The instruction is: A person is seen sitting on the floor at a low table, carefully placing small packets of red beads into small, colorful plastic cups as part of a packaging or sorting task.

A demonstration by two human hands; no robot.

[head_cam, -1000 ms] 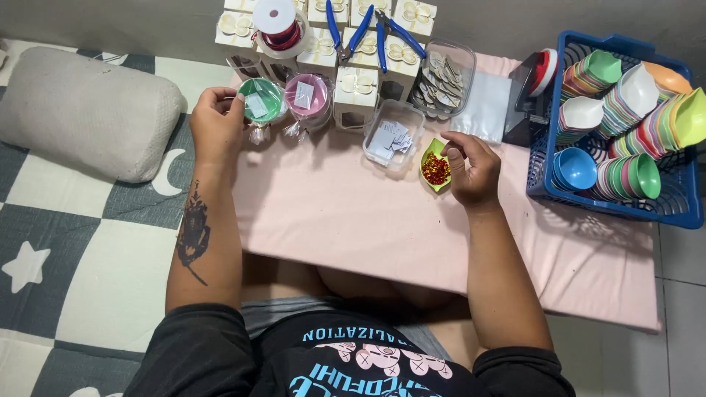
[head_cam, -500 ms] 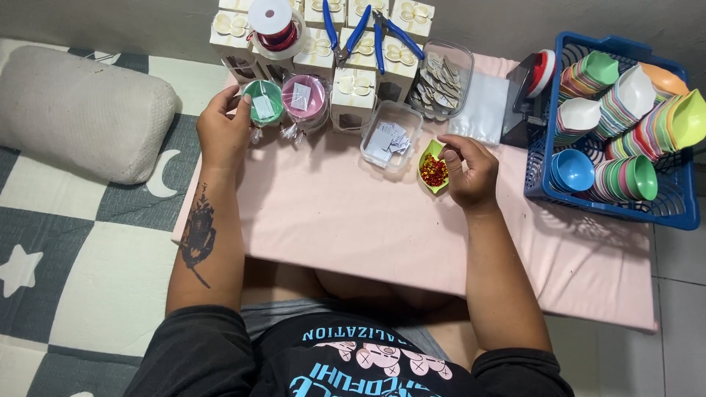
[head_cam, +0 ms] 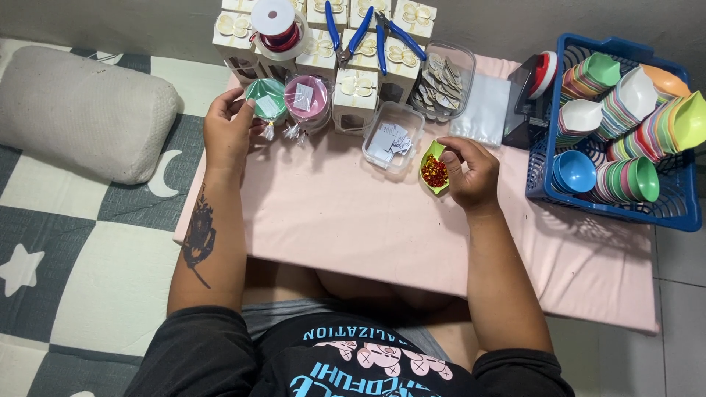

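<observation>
Nearest the camera, a black printed shirt and 2 bare forearms reach over a low table (head_cam: 353, 220) covered in smooth, matte pale pink material. The left forearm carries a dark tattoo.

The right hand (head_cam: 471, 175) rests on the pink surface with its fingers curled loosely, fingertips pinched over a small leaf-shaped lime-green dish (head_cam: 434, 169) holding tiny red and gold beads; whether a bead is caught between the fingertips cannot be told. Just left of the dish stands a clear rectangular plastic tub (head_cam: 393, 138) of small white paper tags.

The left hand (head_cam: 229, 132), further left, is closed lightly around a round green cellophane-wrapped favour (head_cam: 266, 99), thumb and fingers gripping its edge and crinkly wrap. A matching pink wrapped favour (head_cam: 307, 98) sits touching it on the right.

Beyond these, a row of cream cardboard boxes with butterfly cut-outs (head_cam: 357, 84) lines the table's far edge, with a spool of red ribbon (head_cam: 275, 26) and 2 blue-handled pliers (head_cam: 360, 29) lying on top. A second clear tub (head_cam: 441, 81) holds flat beige pieces.

At far right a blue plastic slatted basket (head_cam: 662, 209) holds stacked glossy bowls in many colours. At left lies a grey textured cushion (head_cam: 81, 110)
</observation>
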